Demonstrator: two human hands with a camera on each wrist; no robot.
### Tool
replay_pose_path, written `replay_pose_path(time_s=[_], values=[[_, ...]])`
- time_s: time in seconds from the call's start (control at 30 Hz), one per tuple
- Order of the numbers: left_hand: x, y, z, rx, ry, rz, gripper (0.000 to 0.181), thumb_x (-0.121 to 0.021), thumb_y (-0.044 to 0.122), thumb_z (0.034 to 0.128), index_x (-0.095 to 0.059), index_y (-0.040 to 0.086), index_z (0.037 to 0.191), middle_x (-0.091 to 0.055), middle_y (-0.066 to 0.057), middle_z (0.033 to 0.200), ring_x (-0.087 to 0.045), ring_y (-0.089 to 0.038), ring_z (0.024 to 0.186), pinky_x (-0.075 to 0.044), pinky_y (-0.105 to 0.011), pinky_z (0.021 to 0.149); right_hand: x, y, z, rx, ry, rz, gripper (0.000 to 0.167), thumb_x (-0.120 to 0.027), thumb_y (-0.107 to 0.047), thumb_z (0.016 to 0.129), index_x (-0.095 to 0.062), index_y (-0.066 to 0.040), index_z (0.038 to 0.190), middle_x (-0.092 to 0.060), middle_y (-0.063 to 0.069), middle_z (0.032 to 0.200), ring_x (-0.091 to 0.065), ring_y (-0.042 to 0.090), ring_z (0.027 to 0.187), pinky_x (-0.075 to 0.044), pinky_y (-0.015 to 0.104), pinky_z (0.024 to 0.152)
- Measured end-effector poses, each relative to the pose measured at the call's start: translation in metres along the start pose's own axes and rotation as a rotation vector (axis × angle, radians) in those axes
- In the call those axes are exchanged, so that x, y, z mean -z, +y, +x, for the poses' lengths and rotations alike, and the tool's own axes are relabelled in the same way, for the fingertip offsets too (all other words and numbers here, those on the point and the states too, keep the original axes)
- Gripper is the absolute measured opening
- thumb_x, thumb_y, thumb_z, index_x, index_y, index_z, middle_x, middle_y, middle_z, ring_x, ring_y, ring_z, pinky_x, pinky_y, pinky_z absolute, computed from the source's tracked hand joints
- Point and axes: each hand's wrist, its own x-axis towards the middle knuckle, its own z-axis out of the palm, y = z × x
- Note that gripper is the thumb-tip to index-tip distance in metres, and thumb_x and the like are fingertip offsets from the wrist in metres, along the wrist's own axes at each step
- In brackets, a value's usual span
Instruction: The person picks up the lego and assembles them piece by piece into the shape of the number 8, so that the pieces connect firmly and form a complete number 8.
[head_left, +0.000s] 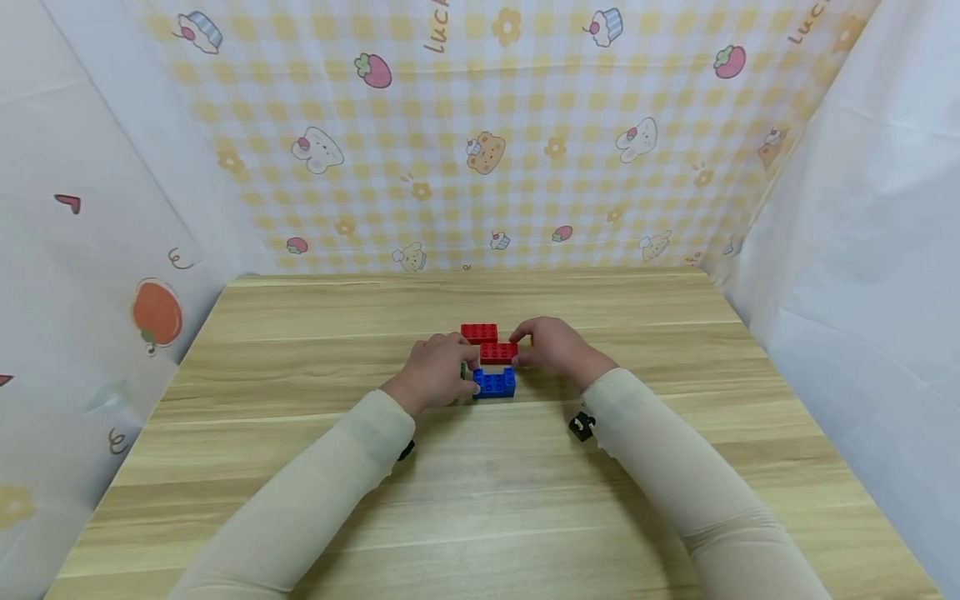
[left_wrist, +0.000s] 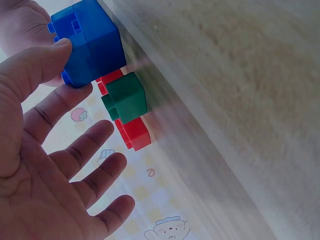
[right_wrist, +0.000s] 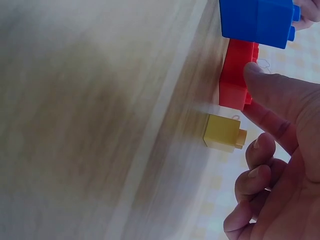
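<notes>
My left hand (head_left: 438, 371) pinches the left end of a blue brick build (head_left: 494, 384), raised at both ends, with its thumb and index finger; the other fingers are spread. Just behind it lies a red brick (head_left: 498, 354) with studs up. My right hand (head_left: 555, 346) pinches the right end of this red brick between thumb and index finger, its other fingers curled loosely. Farther back is a second red brick (head_left: 479, 333). A green brick (left_wrist: 127, 97) sits near my left fingers, mostly hidden from the head view. The right wrist view shows a small yellow brick (right_wrist: 222, 132) beyond the red one.
The bricks lie on a wood-grain table (head_left: 480, 517). A black wrist-camera part (head_left: 582, 426) shows under the right sleeve. A yellow checked cloth (head_left: 480, 100) hangs behind the table, and white sheets (head_left: 870, 217) stand at both sides.
</notes>
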Motion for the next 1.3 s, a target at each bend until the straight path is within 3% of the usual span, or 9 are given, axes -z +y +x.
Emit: replay_pose_path(time_s=[0.3, 0.6, 1.03, 1.3], values=[[0.001, 0.000, 0.000, 0.002, -0.001, 0.001, 0.016, -0.082, 0.033, 0.0933, -0.071, 0.026, 0.102, -0.060, -0.002, 0.140, -0.051, -0.033, 0.134, -0.037, -0.057, 0.113, -0.001, -0.001, 0.002, -0.003, -0.011, -0.013, 0.038, -0.083, -0.026, 0.093, -0.074, -0.014, 0.128, -0.072, 0.008, 0.125, -0.063, 0.026, 0.107, -0.052, 0.046, 0.099], [0.000, 0.000, 0.001, -0.003, -0.004, 0.007, 0.016, -0.081, 0.034, 0.0941, -0.071, 0.026, 0.102, -0.060, -0.002, 0.141, -0.051, -0.033, 0.133, -0.037, -0.057, 0.113, -0.002, -0.002, 0.002, 0.001, -0.013, -0.043, 0.036, -0.082, -0.027, 0.093, -0.075, -0.013, 0.126, -0.073, 0.009, 0.128, -0.064, 0.027, 0.114, -0.051, 0.047, 0.105], [0.000, -0.001, 0.001, 0.008, -0.004, 0.003, 0.017, -0.081, 0.036, 0.0940, -0.072, 0.025, 0.104, -0.060, -0.002, 0.141, -0.050, -0.034, 0.136, -0.036, -0.057, 0.115, 0.004, -0.001, -0.005, -0.003, 0.019, -0.019, 0.033, -0.083, -0.030, 0.093, -0.076, -0.015, 0.123, -0.072, 0.005, 0.110, -0.060, 0.025, 0.093, -0.053, 0.039, 0.087], [0.000, 0.000, 0.000, -0.003, 0.004, 0.017, 0.018, -0.081, 0.036, 0.0940, -0.072, 0.025, 0.106, -0.061, -0.003, 0.142, -0.052, -0.035, 0.136, -0.039, -0.059, 0.112, 0.012, 0.000, -0.016, 0.039, 0.057, -0.006, 0.033, -0.082, -0.030, 0.094, -0.076, -0.015, 0.123, -0.068, 0.004, 0.096, -0.057, 0.022, 0.082, -0.049, 0.036, 0.075]])
